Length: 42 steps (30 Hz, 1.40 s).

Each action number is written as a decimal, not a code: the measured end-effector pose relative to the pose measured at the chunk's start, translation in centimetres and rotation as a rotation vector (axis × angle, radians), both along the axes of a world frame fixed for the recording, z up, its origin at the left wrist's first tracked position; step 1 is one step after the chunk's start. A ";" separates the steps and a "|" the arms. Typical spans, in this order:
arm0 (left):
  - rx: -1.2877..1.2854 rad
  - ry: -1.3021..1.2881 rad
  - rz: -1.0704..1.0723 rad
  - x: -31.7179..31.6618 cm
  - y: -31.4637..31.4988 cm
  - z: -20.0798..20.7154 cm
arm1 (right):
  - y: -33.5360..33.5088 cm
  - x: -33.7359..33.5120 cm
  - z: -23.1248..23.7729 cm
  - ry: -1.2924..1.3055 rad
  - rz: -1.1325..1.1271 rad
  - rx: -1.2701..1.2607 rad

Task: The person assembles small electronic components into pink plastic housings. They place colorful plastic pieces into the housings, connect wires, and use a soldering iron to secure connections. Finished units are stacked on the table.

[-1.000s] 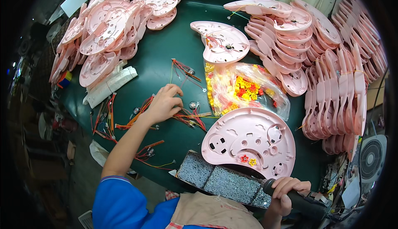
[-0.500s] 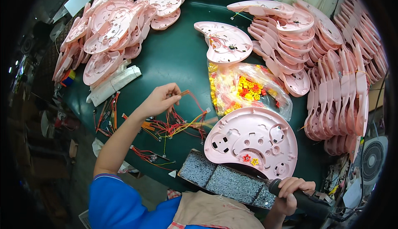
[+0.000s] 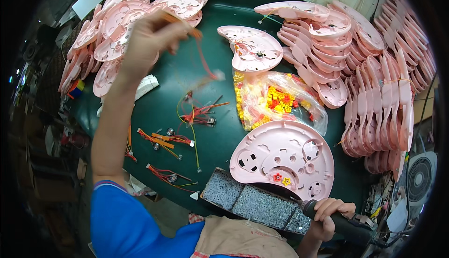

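My left hand (image 3: 156,38) is raised over the far left of the table, blurred, its fingers closed on a wire harness (image 3: 202,54) with an orange strip and red wires. A pale connector hangs at the harness's end. Below it, loose red and yellow wires (image 3: 199,115) spread over the green tabletop; whether they join the held harness I cannot tell. My right hand (image 3: 329,216) grips a dark power screwdriver (image 3: 348,225) at the lower right. Its tip is near the lower edge of a pink plastic shell (image 3: 280,157), in which a red and a yellow star-shaped piece sit.
Several more harnesses (image 3: 170,176) lie at the left. A box of small metal screws (image 3: 262,209) stands along the near edge. Behind the shell is a clear bag of red and yellow pieces (image 3: 280,101). Pink shells are piled far left (image 3: 124,19) and right (image 3: 383,103).
My left hand has lifted up and away from the wire pile, carrying the harness. The wires on the table have shifted and spread. My right hand stays on the screwdriver.
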<state>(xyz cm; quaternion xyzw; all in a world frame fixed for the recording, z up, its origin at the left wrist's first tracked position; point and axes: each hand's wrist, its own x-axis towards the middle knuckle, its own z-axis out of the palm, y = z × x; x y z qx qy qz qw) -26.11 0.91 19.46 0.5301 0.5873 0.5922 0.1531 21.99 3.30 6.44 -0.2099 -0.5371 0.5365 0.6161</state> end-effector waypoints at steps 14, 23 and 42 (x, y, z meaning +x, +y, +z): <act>0.625 -0.217 -0.060 -4.9 6.8 3.3 | 0.3 -0.1 0.1 -0.010 0.023 0.026; -0.013 -0.216 -0.152 2.4 6.4 -3.1 | 0.4 0.8 0.1 -0.024 0.011 0.048; -0.315 0.568 -0.535 24.3 0.9 -16.5 | 2.0 0.9 -0.1 -0.048 0.058 0.153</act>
